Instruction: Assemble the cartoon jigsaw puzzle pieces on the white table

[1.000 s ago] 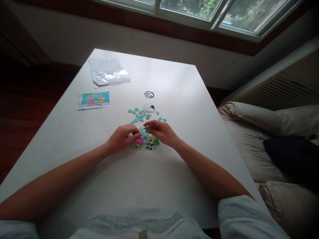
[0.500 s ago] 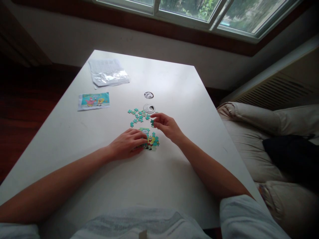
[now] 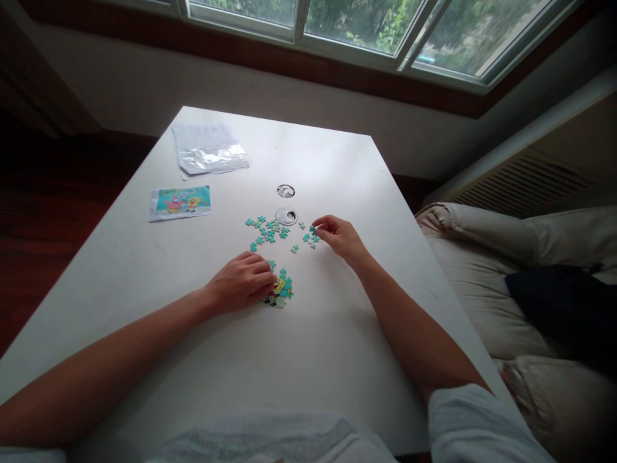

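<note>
My left hand lies over a partly joined jigsaw puzzle, fingers together and bent down onto it. Its palm and fingers hide the puzzle's left part; a yellow cartoon figure and green-blue pieces show on the right. At the fingertips of my right hand is a small green jigsaw piece, pinched between thumb and forefinger. Just below that hand, a few loose pieces rest on the table. A larger cluster of loose green pieces spreads beyond the left hand.
A printed cartoon picture lies on the left of the white table. Behind it is a clear plastic bag with papers. Two round black-and-white discs sit beyond the pieces. A beige sofa stands at the right.
My right hand has moved right, from above the joined puzzle to the loose pieces at the right. My left hand and the joined puzzle have shifted slightly left and towards me.
</note>
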Demonstrator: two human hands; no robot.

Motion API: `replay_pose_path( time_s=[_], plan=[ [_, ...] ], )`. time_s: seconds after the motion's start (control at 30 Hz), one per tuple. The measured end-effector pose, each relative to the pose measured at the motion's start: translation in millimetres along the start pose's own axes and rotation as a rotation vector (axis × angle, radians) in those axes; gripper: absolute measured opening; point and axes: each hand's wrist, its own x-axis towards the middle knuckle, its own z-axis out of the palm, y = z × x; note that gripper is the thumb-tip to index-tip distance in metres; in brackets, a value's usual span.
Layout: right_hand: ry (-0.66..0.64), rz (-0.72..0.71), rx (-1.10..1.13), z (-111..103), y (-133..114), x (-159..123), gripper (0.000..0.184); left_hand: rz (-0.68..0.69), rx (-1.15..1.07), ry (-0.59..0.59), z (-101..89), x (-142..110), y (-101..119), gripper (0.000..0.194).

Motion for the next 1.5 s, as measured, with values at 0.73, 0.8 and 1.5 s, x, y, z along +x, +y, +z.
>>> replay_pose_path(
  time_s=[0.73, 0.8, 1.5],
  plan=[
    [-0.223, -0.345, -0.365, 49, -36, -12, 0.018, -0.083, 0.031, -0.005, 5.3, 6, 1, 0.024],
    [-0.22, -0.385, -0.387, 47, -36, -3, 0.018, -0.083, 0.035, 0.005, 5.6, 8, 1, 0.024],
    [-0.126, -0.471, -0.523, 62, -14, 68, 0.017, -0.091, 0.052, -0.048, 4.9, 11, 17, 0.023]
  ],
)
